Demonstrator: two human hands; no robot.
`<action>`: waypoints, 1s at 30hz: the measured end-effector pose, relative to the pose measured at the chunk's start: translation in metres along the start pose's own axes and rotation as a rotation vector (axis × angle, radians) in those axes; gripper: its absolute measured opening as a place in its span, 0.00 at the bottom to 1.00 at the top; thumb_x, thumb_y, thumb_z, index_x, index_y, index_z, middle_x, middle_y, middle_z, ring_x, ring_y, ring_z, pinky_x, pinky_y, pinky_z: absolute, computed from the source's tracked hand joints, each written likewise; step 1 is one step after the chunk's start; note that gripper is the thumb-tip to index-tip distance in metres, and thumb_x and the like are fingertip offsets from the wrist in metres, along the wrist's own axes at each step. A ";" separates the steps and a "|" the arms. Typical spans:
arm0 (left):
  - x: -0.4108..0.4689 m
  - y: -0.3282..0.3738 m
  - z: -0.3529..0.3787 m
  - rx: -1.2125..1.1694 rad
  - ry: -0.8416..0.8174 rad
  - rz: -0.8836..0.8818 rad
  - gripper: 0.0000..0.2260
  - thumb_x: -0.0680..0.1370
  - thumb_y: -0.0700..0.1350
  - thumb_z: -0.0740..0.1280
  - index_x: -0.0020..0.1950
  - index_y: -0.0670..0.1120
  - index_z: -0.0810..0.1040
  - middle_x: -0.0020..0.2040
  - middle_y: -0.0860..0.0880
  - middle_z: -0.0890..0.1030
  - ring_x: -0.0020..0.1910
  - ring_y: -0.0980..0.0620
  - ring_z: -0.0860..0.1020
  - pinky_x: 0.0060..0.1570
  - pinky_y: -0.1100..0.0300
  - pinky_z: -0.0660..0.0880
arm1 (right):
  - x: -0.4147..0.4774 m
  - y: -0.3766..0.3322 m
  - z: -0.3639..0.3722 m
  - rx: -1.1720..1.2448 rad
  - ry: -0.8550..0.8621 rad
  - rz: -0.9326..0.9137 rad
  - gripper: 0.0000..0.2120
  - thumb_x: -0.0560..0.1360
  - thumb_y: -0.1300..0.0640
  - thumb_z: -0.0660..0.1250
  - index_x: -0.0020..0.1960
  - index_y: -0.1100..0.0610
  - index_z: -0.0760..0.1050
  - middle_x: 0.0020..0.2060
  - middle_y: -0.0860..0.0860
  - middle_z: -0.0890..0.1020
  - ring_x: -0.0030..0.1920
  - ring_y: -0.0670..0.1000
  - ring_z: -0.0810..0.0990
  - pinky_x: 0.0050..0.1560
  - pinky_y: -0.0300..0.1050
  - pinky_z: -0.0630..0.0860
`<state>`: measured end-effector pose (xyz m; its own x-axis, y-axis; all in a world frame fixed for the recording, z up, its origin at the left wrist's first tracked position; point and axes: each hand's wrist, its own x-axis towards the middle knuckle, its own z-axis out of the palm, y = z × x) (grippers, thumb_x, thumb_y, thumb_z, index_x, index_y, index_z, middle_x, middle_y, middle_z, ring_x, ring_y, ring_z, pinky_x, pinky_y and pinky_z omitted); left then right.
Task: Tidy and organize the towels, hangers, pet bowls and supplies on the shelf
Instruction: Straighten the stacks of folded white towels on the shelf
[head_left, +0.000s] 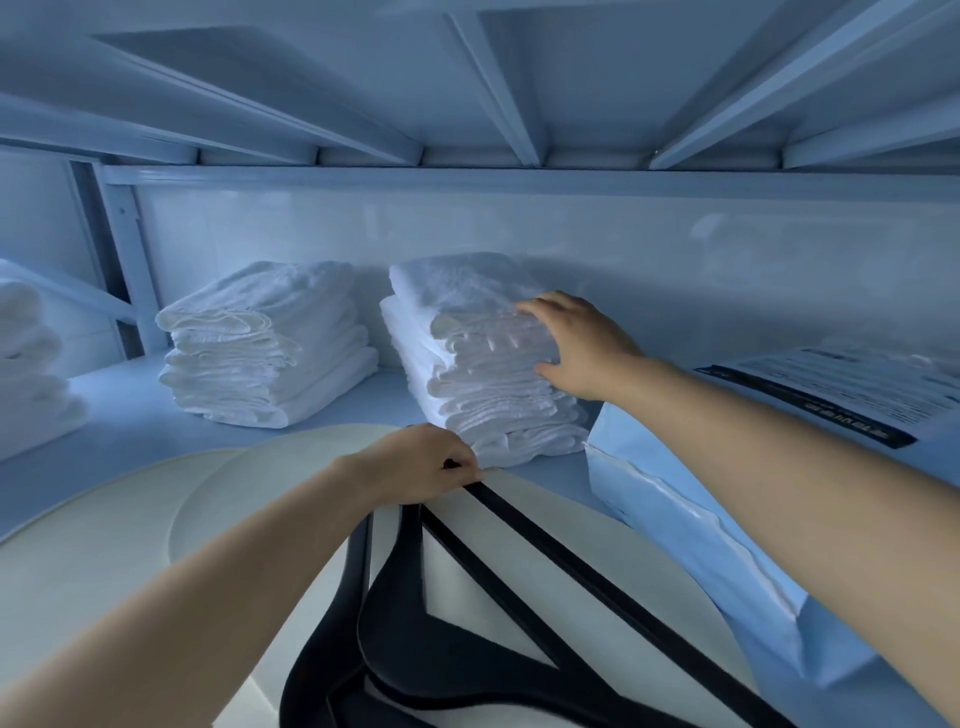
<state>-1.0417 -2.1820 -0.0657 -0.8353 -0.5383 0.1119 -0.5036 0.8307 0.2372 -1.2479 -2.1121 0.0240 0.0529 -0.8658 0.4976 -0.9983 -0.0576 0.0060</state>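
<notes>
The right hand (587, 343) lay with fingers spread flat against the middle towel stack (467, 379), probably to square it. At lower centre, the left hand (415, 462) pinched the black hangers (410, 660), which lay across the cream bowls (104, 561)

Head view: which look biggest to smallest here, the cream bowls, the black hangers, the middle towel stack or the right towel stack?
Largest: cream bowls, though nearest the camera.
Next: black hangers.
Then middle stack and right stack: alike, unranked.
</notes>
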 end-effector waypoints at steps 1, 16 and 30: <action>-0.003 -0.003 -0.001 0.035 0.002 -0.014 0.12 0.78 0.56 0.60 0.49 0.52 0.80 0.47 0.57 0.80 0.48 0.57 0.76 0.54 0.56 0.73 | -0.001 -0.001 -0.001 -0.004 -0.003 0.003 0.34 0.71 0.60 0.68 0.73 0.52 0.58 0.70 0.50 0.64 0.70 0.53 0.62 0.65 0.46 0.65; -0.021 -0.015 -0.002 0.042 0.100 -0.058 0.13 0.78 0.57 0.60 0.47 0.52 0.80 0.46 0.53 0.79 0.47 0.54 0.75 0.52 0.54 0.74 | -0.006 -0.006 0.000 -0.016 0.020 0.056 0.34 0.70 0.61 0.68 0.73 0.54 0.58 0.71 0.51 0.63 0.70 0.55 0.63 0.64 0.47 0.66; 0.023 -0.002 -0.011 -0.069 0.660 -0.184 0.60 0.62 0.48 0.79 0.72 0.62 0.33 0.74 0.48 0.34 0.60 0.43 0.73 0.41 0.59 0.75 | 0.012 -0.002 0.019 -0.076 0.007 0.162 0.38 0.68 0.56 0.73 0.73 0.52 0.57 0.69 0.50 0.62 0.69 0.55 0.61 0.62 0.51 0.70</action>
<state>-1.0576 -2.1981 -0.0530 -0.4173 -0.6614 0.6232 -0.5911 0.7185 0.3667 -1.2447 -2.1316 0.0137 -0.1087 -0.8572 0.5033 -0.9927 0.1203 -0.0095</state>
